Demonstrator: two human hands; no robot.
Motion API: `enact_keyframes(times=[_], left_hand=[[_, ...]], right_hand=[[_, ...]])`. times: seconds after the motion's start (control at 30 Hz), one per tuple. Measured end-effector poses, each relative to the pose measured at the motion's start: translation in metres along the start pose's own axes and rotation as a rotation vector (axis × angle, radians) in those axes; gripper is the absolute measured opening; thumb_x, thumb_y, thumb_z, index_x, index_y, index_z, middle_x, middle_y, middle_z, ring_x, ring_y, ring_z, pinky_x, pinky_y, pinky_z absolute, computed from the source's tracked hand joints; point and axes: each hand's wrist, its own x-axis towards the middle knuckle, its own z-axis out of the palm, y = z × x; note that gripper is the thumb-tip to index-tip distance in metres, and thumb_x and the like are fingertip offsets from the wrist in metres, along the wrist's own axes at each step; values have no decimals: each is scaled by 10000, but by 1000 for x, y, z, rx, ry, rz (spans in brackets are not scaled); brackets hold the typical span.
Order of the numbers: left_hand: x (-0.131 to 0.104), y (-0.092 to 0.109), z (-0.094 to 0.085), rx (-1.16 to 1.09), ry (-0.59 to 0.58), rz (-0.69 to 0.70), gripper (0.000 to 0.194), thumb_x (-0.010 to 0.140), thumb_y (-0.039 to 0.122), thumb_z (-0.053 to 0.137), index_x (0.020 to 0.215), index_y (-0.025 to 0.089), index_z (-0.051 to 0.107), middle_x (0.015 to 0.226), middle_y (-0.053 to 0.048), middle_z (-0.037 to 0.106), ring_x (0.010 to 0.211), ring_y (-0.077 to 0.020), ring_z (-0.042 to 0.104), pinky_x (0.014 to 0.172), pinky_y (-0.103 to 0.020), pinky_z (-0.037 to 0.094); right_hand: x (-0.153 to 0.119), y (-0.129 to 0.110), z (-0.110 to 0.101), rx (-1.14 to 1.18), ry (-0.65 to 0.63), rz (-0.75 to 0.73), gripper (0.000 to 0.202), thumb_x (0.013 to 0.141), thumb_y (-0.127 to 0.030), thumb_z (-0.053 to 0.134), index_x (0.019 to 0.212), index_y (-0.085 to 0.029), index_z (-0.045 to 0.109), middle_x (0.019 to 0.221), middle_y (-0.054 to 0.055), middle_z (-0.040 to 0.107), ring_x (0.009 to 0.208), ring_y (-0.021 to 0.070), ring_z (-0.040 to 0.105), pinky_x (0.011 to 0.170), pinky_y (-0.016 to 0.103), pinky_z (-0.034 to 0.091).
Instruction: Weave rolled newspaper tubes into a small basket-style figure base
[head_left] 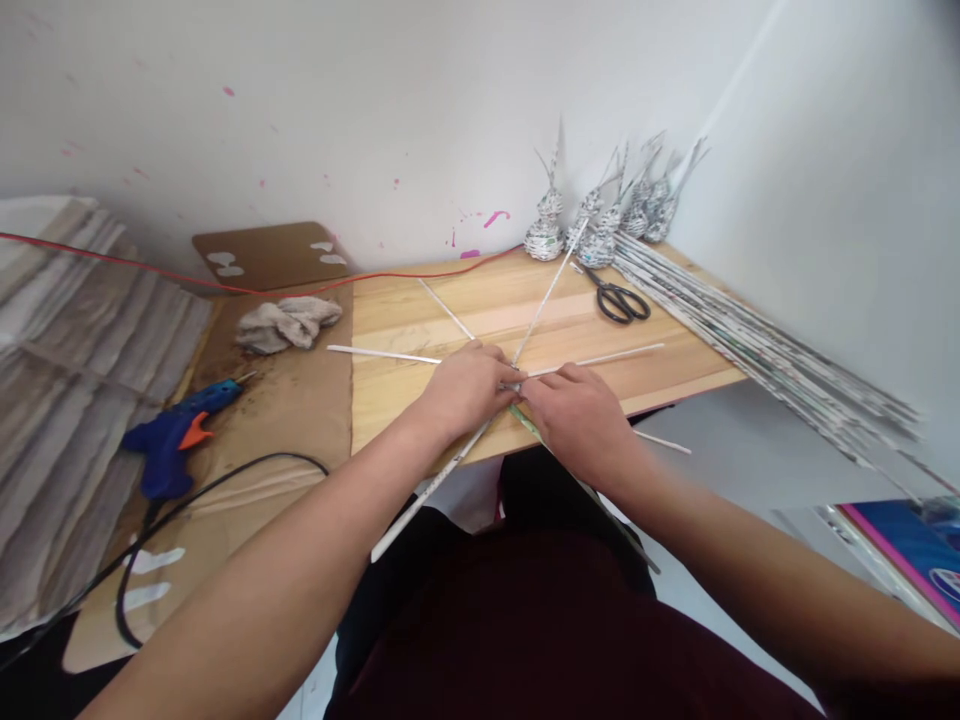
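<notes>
Several thin rolled-paper sticks (551, 290) cross at one spot near the table's front edge and spread out like a star. Some of their ends reach over the edge above my lap. My left hand (472, 385) pinches the crossing from the left, its fingers pressed together on the sticks. From the right, my right hand (581, 415) grips the same crossing with curled fingers, close against my left fingertips. A greenish stretch of one stick (523, 420) shows below the hands. The crossing itself is mostly hidden by my fingers.
A blue glue gun (169, 440) and a crumpled cloth (289, 325) lie on cardboard at left, beside a tall newspaper stack (60, 420). Black scissors (621, 302), woven paper gourd shapes (545, 225) and a pile of paper sticks (750, 340) are at right. A red cord (405, 274) runs behind.
</notes>
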Motion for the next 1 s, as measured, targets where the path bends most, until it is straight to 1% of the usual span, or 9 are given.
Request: enact_keyframes(times=[0.13,0.23,0.47,0.63,0.73,0.8,0.87,0.93,1.0], left_hand=[[0,-2,0,14,6,9,247,852,375,624,1073,318,720,1000,-19,689,983,-219,578,867,-322,464],[1,-2,0,17,-3,16,226,849,353,626,1044,302,727,999,-21,690,983,-218,583,884,-327,466],[1,1,-3,6,-25,6,259,842,309,636,1088,307,719,1029,-31,685,1014,-222,588,914,-342,472],[0,1,-4,6,-34,-2,264,836,291,642,1088,290,721,1056,-35,683,1028,-224,590,928,-345,471],[0,2,-6,1,-43,-3,255,837,291,634,1076,295,721,1050,-29,683,1029,-217,593,931,-336,466],[0,3,-7,4,-51,-10,265,830,292,635,1084,279,709,1033,-35,686,1035,-226,592,921,-335,466],[0,4,-7,14,-39,-57,288,819,287,634,1098,237,682,1012,-51,692,1025,-236,599,895,-331,471],[0,4,-8,19,-22,-137,320,799,288,636,1104,190,647,1000,-78,693,988,-247,619,846,-326,484],[0,3,-7,9,-9,-190,384,775,293,648,1130,154,609,1013,-107,690,959,-258,636,806,-325,491]], right_hand=[[6,0,6,61,-14,88,174,927,-220,472,937,-160,635,890,104,702,821,240,573,761,355,353],[10,1,7,120,-41,115,172,924,-216,471,923,-155,632,883,100,696,808,221,586,721,320,347],[12,4,9,167,-17,168,176,904,-204,469,870,-166,637,862,89,685,819,216,596,694,299,335],[11,7,12,167,4,145,171,886,-186,471,865,-167,640,845,90,678,803,221,585,691,306,342],[10,8,10,158,25,76,190,879,-162,455,818,-154,634,802,103,666,781,226,569,738,324,366],[12,7,6,191,66,19,195,865,-140,448,782,-151,624,795,112,659,801,234,561,793,343,380],[19,4,0,304,161,-2,171,851,-130,452,803,-156,614,847,112,657,855,236,560,825,349,395],[30,-1,-2,477,288,19,161,850,-128,444,869,-166,599,916,100,647,894,223,562,818,336,420],[44,-5,0,626,394,61,172,852,-122,418,903,-174,574,933,91,632,892,208,566,815,330,441]])
